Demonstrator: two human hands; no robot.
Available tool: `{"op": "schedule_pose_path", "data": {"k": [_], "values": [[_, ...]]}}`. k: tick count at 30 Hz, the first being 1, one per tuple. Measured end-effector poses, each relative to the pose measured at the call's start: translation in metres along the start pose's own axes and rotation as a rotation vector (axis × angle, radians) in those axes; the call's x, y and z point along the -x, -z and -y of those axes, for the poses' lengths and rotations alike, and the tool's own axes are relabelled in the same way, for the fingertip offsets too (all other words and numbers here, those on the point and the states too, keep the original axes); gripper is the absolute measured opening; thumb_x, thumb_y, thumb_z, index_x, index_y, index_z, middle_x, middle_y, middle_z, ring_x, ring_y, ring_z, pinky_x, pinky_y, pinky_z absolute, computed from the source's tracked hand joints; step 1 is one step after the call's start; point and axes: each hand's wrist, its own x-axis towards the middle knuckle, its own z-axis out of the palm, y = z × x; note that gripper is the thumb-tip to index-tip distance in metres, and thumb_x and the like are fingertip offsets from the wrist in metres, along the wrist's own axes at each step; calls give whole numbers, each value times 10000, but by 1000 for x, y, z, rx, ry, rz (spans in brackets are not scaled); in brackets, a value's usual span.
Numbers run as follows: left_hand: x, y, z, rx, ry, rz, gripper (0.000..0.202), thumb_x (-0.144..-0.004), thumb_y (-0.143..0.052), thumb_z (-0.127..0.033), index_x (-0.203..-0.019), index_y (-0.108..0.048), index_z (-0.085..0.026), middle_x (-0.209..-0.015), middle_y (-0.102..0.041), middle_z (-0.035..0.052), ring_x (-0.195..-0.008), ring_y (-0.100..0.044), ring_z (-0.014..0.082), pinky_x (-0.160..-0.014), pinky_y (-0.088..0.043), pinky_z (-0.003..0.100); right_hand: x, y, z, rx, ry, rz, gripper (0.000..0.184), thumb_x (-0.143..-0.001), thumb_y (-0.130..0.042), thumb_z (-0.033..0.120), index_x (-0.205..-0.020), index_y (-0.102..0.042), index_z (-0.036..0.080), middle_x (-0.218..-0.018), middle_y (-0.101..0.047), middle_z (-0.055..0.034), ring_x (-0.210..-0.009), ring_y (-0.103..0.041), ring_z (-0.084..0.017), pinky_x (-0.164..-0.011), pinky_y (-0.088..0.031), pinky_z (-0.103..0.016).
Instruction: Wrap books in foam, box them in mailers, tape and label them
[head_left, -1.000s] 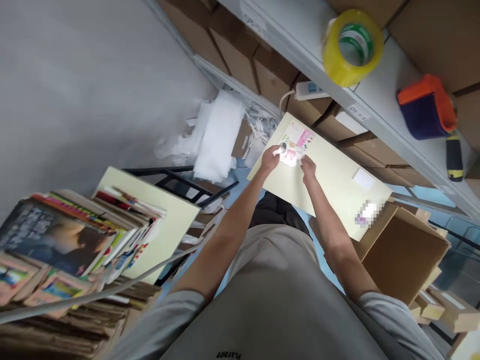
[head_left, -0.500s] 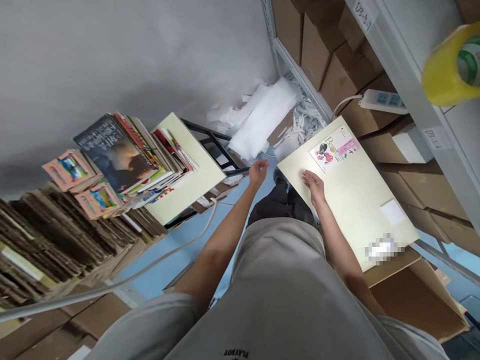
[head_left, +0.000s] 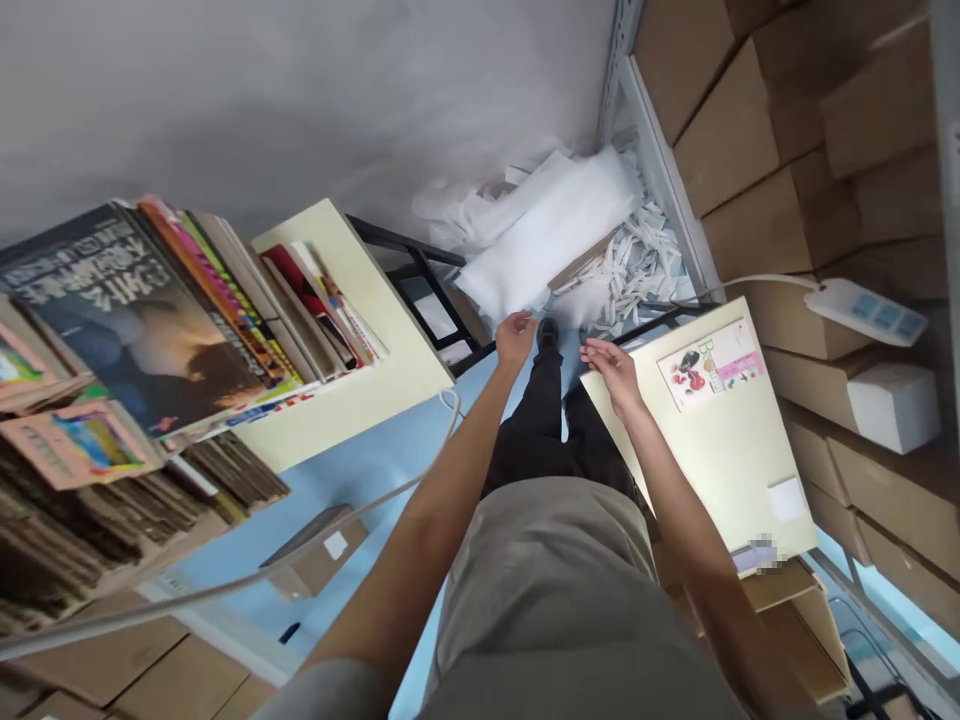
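My left hand (head_left: pixel 516 338) hangs in the air over the floor, fingers loosely bent and apart, with nothing in it. Near the left corner of a pale tabletop (head_left: pixel 675 480) is my right hand (head_left: pixel 613 374), its fingers stretched out and empty. I cannot tell whether it touches the board. Lying on that tabletop are a booklet with fruit pictures (head_left: pixel 709 365) and a small white square of paper (head_left: pixel 787 499). To the left of my left hand, another pale tabletop (head_left: pixel 409 350) holds a row of books and magazines (head_left: pixel 247 290).
White foam sheet (head_left: pixel 551 235) and shredded paper (head_left: pixel 641 260) are heaped on the floor ahead. Shelves of cardboard boxes (head_left: pixel 750 130) line the right, with a power strip (head_left: pixel 866 311). A pale cable (head_left: pixel 330 558) crosses at left. An open carton (head_left: pixel 806 640) stands at lower right.
The view has shifted, so the books look nearer and my foot now shows. My right hand has moved from above the right tabletop to its left corner. Both hands remain empty.
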Motion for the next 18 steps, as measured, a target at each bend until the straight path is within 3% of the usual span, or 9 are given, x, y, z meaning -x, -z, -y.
{"op": "schedule_pose_path", "data": {"k": [3, 8, 12, 15, 18], "values": [[-53, 7, -1, 13, 69, -62, 221, -940, -726, -241, -1137, -810, -184, -1028, -849, 113, -1059, -810, 272, -1096, -621, 439, -38, -27, 11, 31, -33, -18, 581, -754, -959, 610, -1169, -828, 225, -1164, -895, -96, -1057, -836, -236, -1043, -635, -400], [-154, 21, 6, -79, 122, -137, 422, -957, -705, -158, -1376, -756, -162, -1517, -728, 202, -1235, -783, 293, -1118, -614, 409, -122, -81, 12, 108, -147, 0, 464, -794, -942, 533, -1139, -836, 241, -1139, -902, -82, -1020, -840, -224, -1007, -629, -378], [-233, 26, 30, -176, 135, -135, 632, -938, -675, -107, -1570, -660, -140, -1777, -510, 235, -1308, -768, 327, -1187, -588, 437, -198, -126, 1, 155, -256, -16, 317, -834, -894, 390, -1099, -833, 228, -1071, -904, -58, -972, -841, -203, -969, -633, -347], [-280, 25, 57, -207, 156, -59, 768, -884, -668, -57, -1645, -601, -140, -1872, -374, 222, -1355, -764, 337, -1221, -576, 448, -246, -153, -12, 149, -292, -22, 254, -860, -862, 343, -1081, -832, 223, -1035, -902, -50, -953, -839, -196, -949, -640, -334], [-310, 24, 83, -213, 197, -14, 801, -834, -698, -29, -1624, -611, -122, -1727, -586, 240, -1459, -718, 349, -1301, -521, 506, -280, -170, -26, 139, -305, -10, 237, -886, -842, 342, -1087, -830, 216, -1043, -902, -55, -941, -837, -190, -942, -643, -327]]}}
